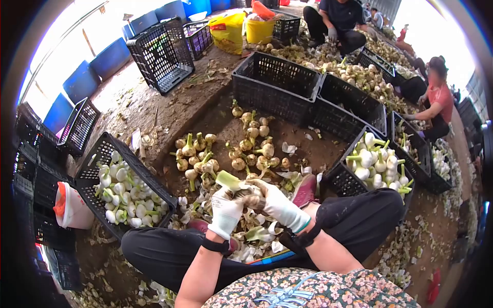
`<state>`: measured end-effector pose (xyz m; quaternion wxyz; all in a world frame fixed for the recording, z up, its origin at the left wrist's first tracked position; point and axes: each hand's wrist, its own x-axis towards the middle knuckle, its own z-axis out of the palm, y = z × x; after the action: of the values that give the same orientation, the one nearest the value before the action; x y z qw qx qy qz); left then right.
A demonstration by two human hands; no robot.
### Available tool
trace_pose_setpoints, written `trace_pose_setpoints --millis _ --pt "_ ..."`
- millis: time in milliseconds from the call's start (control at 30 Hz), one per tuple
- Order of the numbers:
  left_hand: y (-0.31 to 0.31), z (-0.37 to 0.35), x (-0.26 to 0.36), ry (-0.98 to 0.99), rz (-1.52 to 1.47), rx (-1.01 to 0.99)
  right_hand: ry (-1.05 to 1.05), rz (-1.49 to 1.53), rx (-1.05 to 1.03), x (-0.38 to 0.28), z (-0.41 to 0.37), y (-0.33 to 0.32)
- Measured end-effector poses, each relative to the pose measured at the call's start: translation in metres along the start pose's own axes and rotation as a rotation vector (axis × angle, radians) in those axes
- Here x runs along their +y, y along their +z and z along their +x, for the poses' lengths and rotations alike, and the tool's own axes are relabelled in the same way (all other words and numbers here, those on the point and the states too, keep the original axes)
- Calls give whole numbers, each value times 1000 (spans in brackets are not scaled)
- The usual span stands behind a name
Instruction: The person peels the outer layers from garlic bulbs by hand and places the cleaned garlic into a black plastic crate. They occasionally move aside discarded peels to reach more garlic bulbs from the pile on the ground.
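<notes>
In the middle of the head view, a garlic bulb (pixel 252 200) with brownish outer skin and a thick cut green stem is held between my two white-gloved hands. My left hand (pixel 226 211) is closed round its stem side, the stem pointing up and left. My right hand (pixel 280 204) grips the bulb from the right. Peeled skins (pixel 259 233) lie below, between my legs. Just beyond my hands, several unpeeled bulbs (pixel 251 133) rest on the brown ground. Clean white garlic fills a black crate (pixel 110 141) at the left and another black crate (pixel 336 177) at the right.
Black crates (pixel 275 61) stand side by side ahead, with a heap of garlic (pixel 354 74) behind. A pinkish-white bucket (pixel 77 208) is far left. Beyond are a yellow bucket (pixel 259 32), a tipped crate (pixel 159 56) and two seated people (pixel 344 15), (pixel 440 97).
</notes>
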<state>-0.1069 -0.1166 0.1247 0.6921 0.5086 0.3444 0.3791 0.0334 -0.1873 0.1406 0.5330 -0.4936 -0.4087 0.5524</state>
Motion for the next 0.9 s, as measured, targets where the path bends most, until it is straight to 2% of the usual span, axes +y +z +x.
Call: trace_pose_setpoints --millis 33,67,100,167,200,233,300,367,433,467,500,533,567,600,633,700,767,800,833,900 --pt "-5 -1 -3 190 286 -61 113 174 -84 -3 0 -3" --pt "-8 -1 2 380 560 -45 137 273 -69 -8 -3 -2" --pt "-6 0 5 339 531 -39 98 348 -71 2 2 0" --pt "-8 9 -1 419 548 94 62 322 -98 -3 -1 -1" --pt "-8 9 -2 305 442 115 61 324 -96 3 1 -2" --pt "-5 10 -3 306 441 110 26 408 -121 14 5 -6" --pt "-1 11 -6 135 133 193 -13 491 -146 23 6 -9" --pt "-7 16 -20 185 230 179 7 530 -118 31 3 -9" --pt "-12 23 -27 421 508 219 -2 593 -137 36 0 -8" --pt "-23 23 -25 152 584 305 -24 725 -184 22 -10 -6" --pt "-43 31 -42 113 408 363 -47 853 -233 12 -14 -6" --pt "-76 37 -68 -6 696 257 -37 994 -216 7 -11 -7" --pt "-98 35 -95 -130 982 131 -47 976 -170 3 -13 -12" --pt "-83 25 -78 -233 1043 -38 -26 978 -86 2 -11 -13" --pt "-60 2 -66 -216 1408 40 -3 982 -3 2 -9 -13" --pt "-29 -3 -44 321 1001 105 -7 942 -24 16 -3 -23" --pt "-6 -2 -24 343 576 56 -24 948 106 32 -2 -22" --pt "9 -9 -3 286 450 60 14 984 115 37 -1 -21" --pt "20 -13 14 377 562 87 13 985 112 34 1 -18" --pt "19 -7 8 492 711 94 -37 906 88 27 -1 -10"
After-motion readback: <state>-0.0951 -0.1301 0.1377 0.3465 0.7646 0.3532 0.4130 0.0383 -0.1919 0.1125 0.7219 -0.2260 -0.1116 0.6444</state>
